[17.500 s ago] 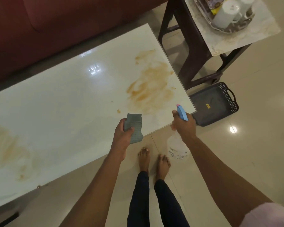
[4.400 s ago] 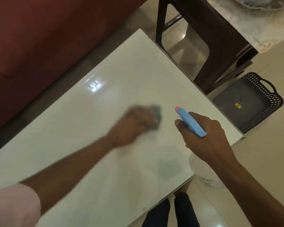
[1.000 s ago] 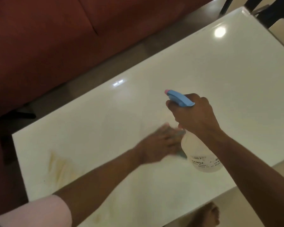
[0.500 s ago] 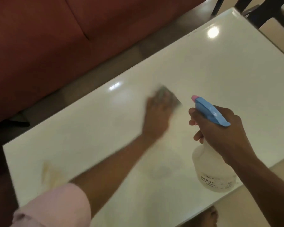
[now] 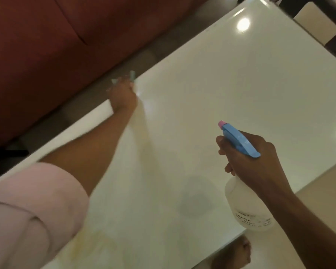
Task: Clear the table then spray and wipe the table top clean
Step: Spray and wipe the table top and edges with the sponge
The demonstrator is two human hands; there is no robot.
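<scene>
While your bare foot (image 5: 234,253) shows under the near edge, your right hand (image 5: 254,162) grips the spray bottle (image 5: 248,206) above the table top (image 5: 231,84). Your blurred left hand (image 5: 122,94) presses the cloth (image 5: 132,75) at the far edge, beside the red sofa (image 5: 56,35); its grip is unclear.

Dim warm light, glare spots on the table top (image 5: 241,78), left hand (image 5: 122,94) motion-blurred.
</scene>
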